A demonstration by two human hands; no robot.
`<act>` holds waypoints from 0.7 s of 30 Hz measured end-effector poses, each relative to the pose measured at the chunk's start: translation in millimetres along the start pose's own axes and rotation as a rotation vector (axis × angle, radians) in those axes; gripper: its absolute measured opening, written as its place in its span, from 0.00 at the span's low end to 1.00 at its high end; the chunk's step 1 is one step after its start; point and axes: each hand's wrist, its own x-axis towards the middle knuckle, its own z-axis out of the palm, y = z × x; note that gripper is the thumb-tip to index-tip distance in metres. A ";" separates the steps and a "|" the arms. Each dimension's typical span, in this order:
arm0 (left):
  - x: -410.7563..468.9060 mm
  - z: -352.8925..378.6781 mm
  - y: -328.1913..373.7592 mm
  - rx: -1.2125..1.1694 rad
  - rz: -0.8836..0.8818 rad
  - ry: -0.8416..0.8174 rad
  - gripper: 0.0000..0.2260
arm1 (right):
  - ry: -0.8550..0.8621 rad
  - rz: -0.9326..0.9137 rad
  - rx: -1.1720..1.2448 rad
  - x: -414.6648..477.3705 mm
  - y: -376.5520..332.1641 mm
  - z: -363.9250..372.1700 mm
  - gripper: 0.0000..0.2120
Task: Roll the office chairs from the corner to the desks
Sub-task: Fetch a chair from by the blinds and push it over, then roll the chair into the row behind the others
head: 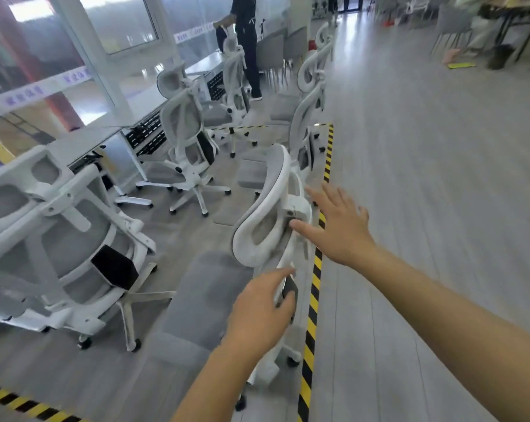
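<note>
A white office chair with grey mesh stands just in front of me, its curved headrest (pixel 265 214) at the centre of the head view and its grey seat (pixel 203 296) below. My right hand (pixel 338 226) is spread open beside the headrest, the thumb tip touching its rear bracket. My left hand (pixel 262 312) sits lower at the chair's backrest edge, fingers loosely bent against it; a firm grip does not show. Long white desks (pixel 84 141) run along the glass wall at the left.
Several more white chairs stand about: one at the left (pixel 65 236), one at a desk (pixel 187 147), a row further back (pixel 311 95). Yellow-black floor tape (pixel 314 287) runs beside my chair. A person in dark clothes (pixel 247 41) stands at the far desk. Open grey floor lies right.
</note>
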 end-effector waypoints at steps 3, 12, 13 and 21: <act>21.6 26.3 32.2 -0.025 0.041 -0.023 0.22 | -0.004 0.095 0.037 -10.6 59.2 -20.8 0.37; 131.9 113.3 82.8 -0.035 -0.001 -0.070 0.28 | -0.004 0.281 0.195 -8.6 195.6 -63.1 0.34; 151.9 123.4 86.6 -0.039 -0.008 -0.062 0.28 | -0.007 0.290 0.207 0.1 208.3 -65.1 0.34; 361.5 208.0 112.3 -0.128 -0.122 -0.037 0.29 | -0.014 0.297 0.182 151.2 335.3 -112.3 0.32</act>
